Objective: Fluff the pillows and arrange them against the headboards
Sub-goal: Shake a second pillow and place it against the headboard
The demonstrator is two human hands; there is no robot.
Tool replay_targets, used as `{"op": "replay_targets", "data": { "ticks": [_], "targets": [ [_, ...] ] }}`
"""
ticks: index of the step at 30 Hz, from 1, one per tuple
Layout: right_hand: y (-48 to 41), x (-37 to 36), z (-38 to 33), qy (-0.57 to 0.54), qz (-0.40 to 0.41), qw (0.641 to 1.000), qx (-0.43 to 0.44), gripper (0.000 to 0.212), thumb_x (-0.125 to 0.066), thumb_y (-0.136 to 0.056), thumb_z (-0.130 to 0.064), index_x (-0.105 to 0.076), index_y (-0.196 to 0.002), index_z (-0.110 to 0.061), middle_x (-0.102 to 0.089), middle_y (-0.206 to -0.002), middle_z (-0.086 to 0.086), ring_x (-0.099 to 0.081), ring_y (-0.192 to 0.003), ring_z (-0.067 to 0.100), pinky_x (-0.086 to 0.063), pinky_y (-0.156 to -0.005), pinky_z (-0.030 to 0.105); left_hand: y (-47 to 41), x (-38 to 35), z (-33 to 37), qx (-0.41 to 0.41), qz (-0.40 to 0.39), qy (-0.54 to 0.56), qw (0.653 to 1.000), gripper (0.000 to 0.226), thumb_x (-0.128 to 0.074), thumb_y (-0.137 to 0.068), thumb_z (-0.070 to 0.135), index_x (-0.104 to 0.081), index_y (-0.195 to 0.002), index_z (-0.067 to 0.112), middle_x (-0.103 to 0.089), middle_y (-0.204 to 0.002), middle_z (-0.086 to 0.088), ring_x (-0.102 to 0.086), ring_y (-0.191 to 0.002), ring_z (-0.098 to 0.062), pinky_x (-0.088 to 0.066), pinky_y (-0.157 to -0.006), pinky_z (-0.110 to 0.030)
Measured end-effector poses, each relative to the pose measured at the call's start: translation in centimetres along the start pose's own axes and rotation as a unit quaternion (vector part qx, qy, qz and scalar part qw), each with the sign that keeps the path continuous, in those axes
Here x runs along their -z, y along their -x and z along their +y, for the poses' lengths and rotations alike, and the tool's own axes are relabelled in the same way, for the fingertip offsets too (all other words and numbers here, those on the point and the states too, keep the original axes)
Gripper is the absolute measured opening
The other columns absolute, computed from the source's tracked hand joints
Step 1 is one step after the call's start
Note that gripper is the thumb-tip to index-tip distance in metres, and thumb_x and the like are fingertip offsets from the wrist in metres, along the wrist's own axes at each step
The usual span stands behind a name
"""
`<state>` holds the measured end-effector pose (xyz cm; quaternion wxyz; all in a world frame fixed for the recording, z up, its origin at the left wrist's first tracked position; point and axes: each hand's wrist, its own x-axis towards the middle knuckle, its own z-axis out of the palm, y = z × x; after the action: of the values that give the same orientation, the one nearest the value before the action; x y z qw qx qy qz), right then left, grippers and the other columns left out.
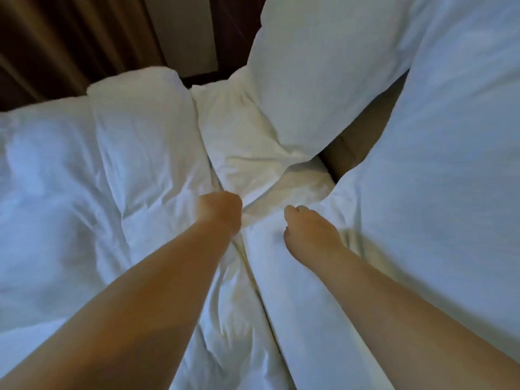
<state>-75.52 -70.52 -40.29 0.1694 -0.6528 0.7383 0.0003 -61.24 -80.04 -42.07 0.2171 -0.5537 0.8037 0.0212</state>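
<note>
Already both fists were bunched in white fabric: left hand (nearer) gripped the pillow lying toward twelve o'clock; right hand alongside.

Pillows crowd headboard — narrow gap between, seemingly passable.

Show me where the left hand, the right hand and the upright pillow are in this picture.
left hand (pixel 222 211): head view, on the back of the closed fist.
right hand (pixel 308 230): head view, on the back of the hand.
upright pillow (pixel 323 71): head view, on the middle of its white front.
</note>
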Motion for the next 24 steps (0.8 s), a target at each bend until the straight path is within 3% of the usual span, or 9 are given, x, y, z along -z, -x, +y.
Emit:
{"op": "replay_targets", "data": {
  "ticks": [2,5,6,10,13,17,19,21,24],
  "targets": [
    [-2.3,-2.6,-0.4,0.005,-0.028,0.999,0.021,0.014,-0.042,-0.087,-0.003,-0.032,-0.085,-0.013,-0.041,-0.084,0.004,-0.04,-0.077,0.025,-0.025,-0.052,0.029,-1.7,-3.3,0.4,0.01,-0.014,0.016,1.0,0.027,-0.052,-0.09,0.016,-0.063,-0.115,0.015,-0.065,-0.108,-0.003,-0.064,-0.102,-0.024,-0.045,-0.072,-0.032],
    [-5.6,-5.8,-1.0,-0.025,-0.064,0.997,0.045,0.004,-0.042,-0.091,-0.013,-0.04,-0.094,-0.014,-0.05,-0.096,0.008,-0.046,-0.085,0.029,-0.033,-0.066,0.033,-4.7,-7.2,1.0,0.024,-0.03,0.029,0.999,0.028,-0.052,-0.091,0.015,-0.062,-0.117,0.014,-0.063,-0.115,-0.006,-0.062,-0.108,-0.027,-0.048,-0.084,-0.036],
    [-6.9,-6.8,-1.1,-0.025,-0.062,0.996,0.052,0.011,-0.042,-0.092,-0.015,-0.043,-0.102,-0.014,-0.053,-0.103,0.009,-0.05,-0.091,0.031,-0.035,-0.069,0.034,-5.6,-8.3,1.1,0.034,-0.03,0.04,0.998,0.028,-0.052,-0.091,0.017,-0.063,-0.117,0.013,-0.063,-0.115,-0.006,-0.062,-0.108,-0.028,-0.048,-0.084,-0.037],
    [-11.4,-10.0,-1.5,-0.013,-0.052,0.996,0.072,0.034,-0.041,-0.093,-0.016,-0.04,-0.127,-0.019,-0.057,-0.112,0.013,-0.055,-0.101,0.035,-0.039,-0.071,0.036,-8.8,-12.1,1.2,0.054,0.006,0.076,0.996,0.031,-0.047,-0.094,0.037,-0.066,-0.106,0.015,-0.066,-0.105,-0.004,-0.064,-0.099,-0.026,-0.041,-0.065,-0.032],
    [-13.9,-11.1,-1.6,-0.045,-0.074,0.994,0.068,0.048,-0.042,-0.091,-0.014,-0.034,-0.136,-0.027,-0.057,-0.117,0.013,-0.055,-0.102,0.036,-0.044,-0.075,0.038,-10.3,-13.1,1.3,0.058,0.025,0.073,0.995,0.032,-0.045,-0.096,0.036,-0.066,-0.105,0.014,-0.066,-0.105,-0.004,-0.064,-0.1,-0.025,-0.039,-0.065,-0.031],
    [-15.6,-12.7,-1.4,-0.055,-0.075,0.995,0.039,0.035,-0.044,-0.09,-0.016,-0.046,-0.124,-0.025,-0.059,-0.114,0.013,-0.056,-0.097,0.036,-0.046,-0.075,0.037,-11.0,-13.1,0.9,0.032,-0.001,0.048,0.998,0.022,-0.05,-0.093,0.01,-0.064,-0.109,0.011,-0.066,-0.107,-0.006,-0.064,-0.101,-0.029,-0.042,-0.066,-0.035],
    [-16.2,-13.1,-1.8,-0.064,-0.052,0.996,0.03,0.018,-0.045,-0.092,-0.018,-0.054,-0.107,-0.019,-0.062,-0.105,0.015,-0.057,-0.09,0.035,-0.046,-0.073,0.037,-10.9,-12.6,-0.2,0.01,0.003,0.024,1.0,0.014,-0.053,-0.089,0.003,-0.065,-0.095,0.006,-0.063,-0.09,-0.008,-0.065,-0.091,-0.031,-0.046,-0.062,-0.036],
    [-16.5,-12.9,-3.0,-0.128,-0.03,0.991,0.04,0.013,-0.045,-0.095,-0.019,-0.057,-0.096,-0.013,-0.064,-0.094,0.016,-0.058,-0.084,0.035,-0.048,-0.072,0.039,-10.5,-12.0,-2.0,-0.016,0.005,-0.048,0.999,0.011,-0.06,-0.084,0.004,-0.057,-0.073,0.006,-0.049,-0.069,-0.004,-0.059,-0.073,-0.026,-0.042,-0.052,-0.03],
    [-16.3,-12.1,-4.7,-0.226,-0.033,0.972,0.057,0.01,-0.049,-0.093,-0.015,-0.058,-0.096,-0.012,-0.065,-0.091,0.014,-0.06,-0.082,0.032,-0.053,-0.076,0.04,-9.7,-11.2,-4.3,-0.019,0.0,-0.069,0.997,0.009,-0.064,-0.08,0.01,-0.057,-0.074,0.012,-0.043,-0.066,-0.001,-0.053,-0.068,-0.023,-0.032,-0.051,-0.028]
  ]
}}
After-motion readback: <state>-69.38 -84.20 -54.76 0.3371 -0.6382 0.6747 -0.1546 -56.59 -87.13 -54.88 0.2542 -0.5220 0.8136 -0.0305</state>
